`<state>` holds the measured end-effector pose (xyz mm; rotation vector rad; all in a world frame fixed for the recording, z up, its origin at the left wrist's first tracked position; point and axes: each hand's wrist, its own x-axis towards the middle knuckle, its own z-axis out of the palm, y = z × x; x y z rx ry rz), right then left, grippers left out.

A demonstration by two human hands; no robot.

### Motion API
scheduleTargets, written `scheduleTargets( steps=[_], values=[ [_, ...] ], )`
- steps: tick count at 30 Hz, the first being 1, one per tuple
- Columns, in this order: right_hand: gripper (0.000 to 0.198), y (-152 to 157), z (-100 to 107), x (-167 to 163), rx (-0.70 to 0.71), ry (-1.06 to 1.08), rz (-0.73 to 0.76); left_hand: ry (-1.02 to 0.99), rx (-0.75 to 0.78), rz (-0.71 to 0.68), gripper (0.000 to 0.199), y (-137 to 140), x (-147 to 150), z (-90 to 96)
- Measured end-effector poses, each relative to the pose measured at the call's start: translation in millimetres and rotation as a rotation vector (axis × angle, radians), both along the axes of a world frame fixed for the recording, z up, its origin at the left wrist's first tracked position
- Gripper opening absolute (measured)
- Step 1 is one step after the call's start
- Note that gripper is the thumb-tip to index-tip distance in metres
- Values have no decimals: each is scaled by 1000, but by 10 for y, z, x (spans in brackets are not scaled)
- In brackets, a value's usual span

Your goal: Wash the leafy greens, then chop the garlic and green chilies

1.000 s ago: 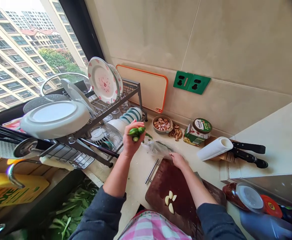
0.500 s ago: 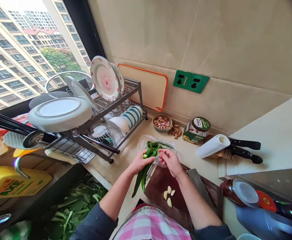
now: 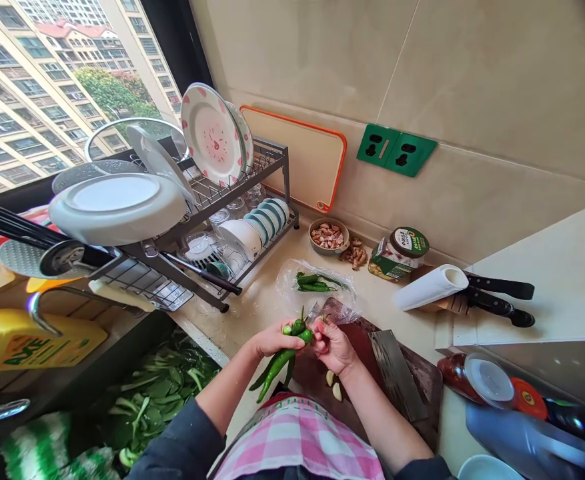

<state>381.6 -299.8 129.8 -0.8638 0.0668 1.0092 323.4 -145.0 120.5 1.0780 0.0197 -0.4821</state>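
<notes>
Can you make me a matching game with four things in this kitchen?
Things:
1. Left hand
2. Garlic cloves
3. Orange-edged board
4. AXE bottle

Clues:
A. Leaning against the wall
B. Yellow
C. Gripping green peppers
D. Lying on the brown chopping board

Right pairs: 1-C, 2-D, 3-A, 4-B

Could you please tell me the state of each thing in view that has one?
Left hand: closed around green peppers
Right hand: curled at the peppers' stem ends
Plastic bag: crumpled
Garlic cloves: peeled, on the chopping board
Cleaver: lying on the chopping board
Jar: lid on
Large white dish: upside down
Orange-rimmed board: leaning against the wall
</notes>
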Motion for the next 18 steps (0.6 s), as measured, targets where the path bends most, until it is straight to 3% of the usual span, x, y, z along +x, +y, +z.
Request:
scheduleTargets(
  steps=[4,7,13,18],
  values=[
    [30,-31,-51,67,19,59,-23,28,-56,45,38,31,39,25],
    [28,-87,-61,178,-102,-143,-44,74,-20,13,36,25,81,61],
    [27,-110,-135,225,-321,-587,63,27,174,-183,37,-18,109,17],
    [35,-75,-195,129,-306,-492,47,24,207,-263,40,-20,114,-31]
  ],
)
